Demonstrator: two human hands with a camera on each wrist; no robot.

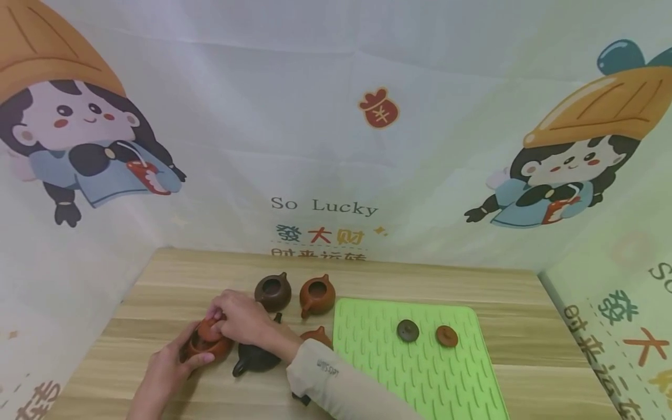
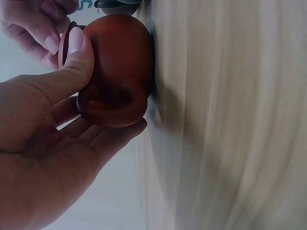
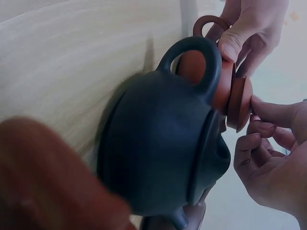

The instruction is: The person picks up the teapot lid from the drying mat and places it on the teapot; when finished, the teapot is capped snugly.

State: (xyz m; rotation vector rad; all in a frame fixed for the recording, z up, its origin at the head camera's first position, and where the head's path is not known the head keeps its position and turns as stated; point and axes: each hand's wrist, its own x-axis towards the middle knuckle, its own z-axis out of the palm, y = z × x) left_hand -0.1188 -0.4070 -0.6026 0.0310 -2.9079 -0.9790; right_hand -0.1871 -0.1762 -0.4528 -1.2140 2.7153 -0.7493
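On the left side of the table, a reddish-brown teapot (image 1: 223,350) is held by my left hand (image 1: 167,368), its thumb near the mouth and fingers around the handle side. My right hand (image 1: 242,317) pinches the matching lid (image 1: 211,330) over that mouth. In the right wrist view, the lid (image 3: 241,103) stands tilted at the rim, one edge against the pot. Beside the pot sits a black teapot (image 3: 148,143) with its lid on. The left wrist view shows the left thumb pressed close to the lid's edge and the pot's loop handle (image 2: 112,117).
Behind the hands stand a dark brown teapot (image 1: 284,296) and an orange-brown teapot (image 1: 326,298), both lidless. Another orange-brown teapot (image 1: 318,335) is partly hidden by the right forearm. A green mat (image 1: 367,350) carries a dark lid (image 1: 408,331) and a reddish-brown lid (image 1: 447,336).
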